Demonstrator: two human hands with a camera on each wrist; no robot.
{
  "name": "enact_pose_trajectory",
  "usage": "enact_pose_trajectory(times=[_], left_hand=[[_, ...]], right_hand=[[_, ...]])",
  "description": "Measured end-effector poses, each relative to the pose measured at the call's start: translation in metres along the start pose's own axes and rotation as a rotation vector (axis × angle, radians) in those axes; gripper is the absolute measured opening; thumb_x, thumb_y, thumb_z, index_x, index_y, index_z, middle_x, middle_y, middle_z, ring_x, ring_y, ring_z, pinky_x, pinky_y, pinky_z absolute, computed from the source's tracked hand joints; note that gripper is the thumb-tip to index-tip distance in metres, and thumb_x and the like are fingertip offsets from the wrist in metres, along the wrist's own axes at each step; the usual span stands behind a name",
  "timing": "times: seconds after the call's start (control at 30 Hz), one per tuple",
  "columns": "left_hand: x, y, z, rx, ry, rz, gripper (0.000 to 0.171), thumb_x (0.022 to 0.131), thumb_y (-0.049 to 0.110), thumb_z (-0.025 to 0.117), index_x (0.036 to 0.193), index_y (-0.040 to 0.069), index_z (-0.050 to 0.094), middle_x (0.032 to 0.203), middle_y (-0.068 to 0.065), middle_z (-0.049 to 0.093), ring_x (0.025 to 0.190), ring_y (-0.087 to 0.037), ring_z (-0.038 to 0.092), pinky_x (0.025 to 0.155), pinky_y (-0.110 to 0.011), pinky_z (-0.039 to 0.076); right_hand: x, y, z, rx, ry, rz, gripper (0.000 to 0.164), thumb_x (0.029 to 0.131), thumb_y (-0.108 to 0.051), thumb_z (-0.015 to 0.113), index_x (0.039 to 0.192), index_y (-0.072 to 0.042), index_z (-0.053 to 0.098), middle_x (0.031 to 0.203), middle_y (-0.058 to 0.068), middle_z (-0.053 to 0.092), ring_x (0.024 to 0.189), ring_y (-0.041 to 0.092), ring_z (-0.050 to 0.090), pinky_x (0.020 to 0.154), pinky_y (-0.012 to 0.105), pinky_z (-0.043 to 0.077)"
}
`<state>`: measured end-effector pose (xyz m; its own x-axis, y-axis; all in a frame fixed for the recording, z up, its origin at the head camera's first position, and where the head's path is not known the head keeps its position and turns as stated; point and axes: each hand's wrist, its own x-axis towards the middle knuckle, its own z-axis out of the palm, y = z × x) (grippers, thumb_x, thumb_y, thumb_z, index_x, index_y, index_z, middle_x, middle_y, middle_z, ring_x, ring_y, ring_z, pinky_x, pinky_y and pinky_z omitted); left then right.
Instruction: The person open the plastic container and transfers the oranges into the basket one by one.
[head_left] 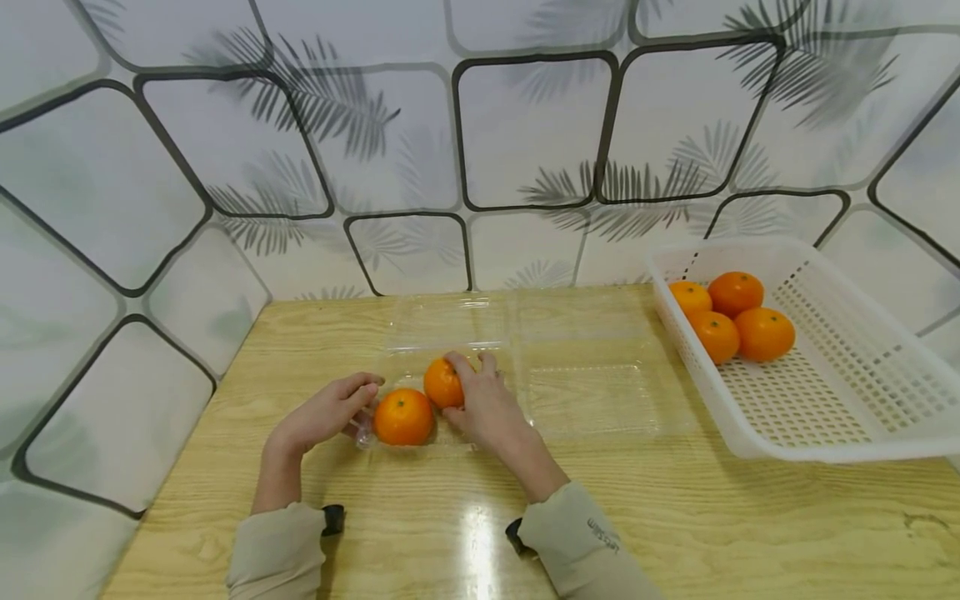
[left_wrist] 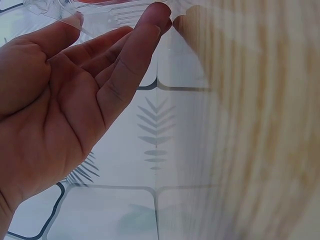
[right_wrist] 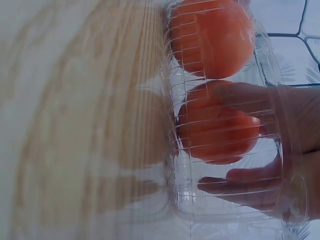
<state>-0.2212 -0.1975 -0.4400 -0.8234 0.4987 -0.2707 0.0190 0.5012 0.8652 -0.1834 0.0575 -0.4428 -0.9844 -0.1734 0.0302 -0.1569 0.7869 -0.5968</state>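
A clear plastic clamshell box (head_left: 517, 354) lies unfolded on the table. Two oranges sit side by side in its left half. My right hand (head_left: 491, 408) holds the farther orange (head_left: 442, 383), thumb and fingers around its side; through the ribbed plastic wall (right_wrist: 225, 200) the right wrist view shows both fruits. The nearer orange (head_left: 403, 417) rests by the box's left front corner. There my left hand (head_left: 326, 414) grips the box's left edge, thumb and fingertips at the thin plastic (left_wrist: 112, 15) in the left wrist view.
At the right stands a white perforated basket (head_left: 825, 417) with several oranges (head_left: 763, 335) gathered at its left side. The box's lid half lies flat between it and my right hand. A patterned wall covering (head_left: 536, 133) rises behind the wooden table (head_left: 405, 517).
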Motion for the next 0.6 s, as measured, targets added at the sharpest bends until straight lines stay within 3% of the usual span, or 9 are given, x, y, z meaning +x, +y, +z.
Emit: enact_pose_trajectory(times=[0.1,0.33,0.6], left_hand=[[0.0000,0.0005,0.0003,0.000,0.004,-0.004,0.048,0.110,0.024,0.037,0.144,-0.010,0.037,0.121,-0.023,0.057,0.086,-0.024,0.062,0.073,-0.033,0.057],[0.0009,0.0005,0.0010,0.002,-0.003,0.012,0.050,0.110,0.025,0.037,0.144,-0.011,0.037,0.121,-0.024,0.056,0.086,-0.022,0.062,0.073,-0.033,0.057],[0.0016,0.0001,0.0019,0.012,0.006,-0.002,0.048,0.110,0.025,0.037,0.144,-0.010,0.038,0.122,-0.023,0.056,0.087,-0.024,0.062,0.074,-0.033,0.057]], right_hand=[[0.0000,0.0005,-0.0008,0.017,-0.035,-0.005,0.071,0.088,-0.025,0.078,0.147,-0.022,0.038,0.151,0.027,0.028,0.113,0.045,0.057,0.084,0.052,0.055],[-0.0003,0.0013,-0.0025,0.057,-0.062,-0.013,0.069,0.088,-0.025,0.077,0.145,-0.020,0.037,0.135,0.023,0.045,0.096,0.034,0.063,0.082,0.047,0.055],[-0.0015,0.0015,-0.0045,0.089,-0.073,0.004,0.069,0.089,-0.025,0.077,0.145,-0.022,0.036,0.130,0.023,0.045,0.088,0.033,0.062,0.079,0.046,0.055]])
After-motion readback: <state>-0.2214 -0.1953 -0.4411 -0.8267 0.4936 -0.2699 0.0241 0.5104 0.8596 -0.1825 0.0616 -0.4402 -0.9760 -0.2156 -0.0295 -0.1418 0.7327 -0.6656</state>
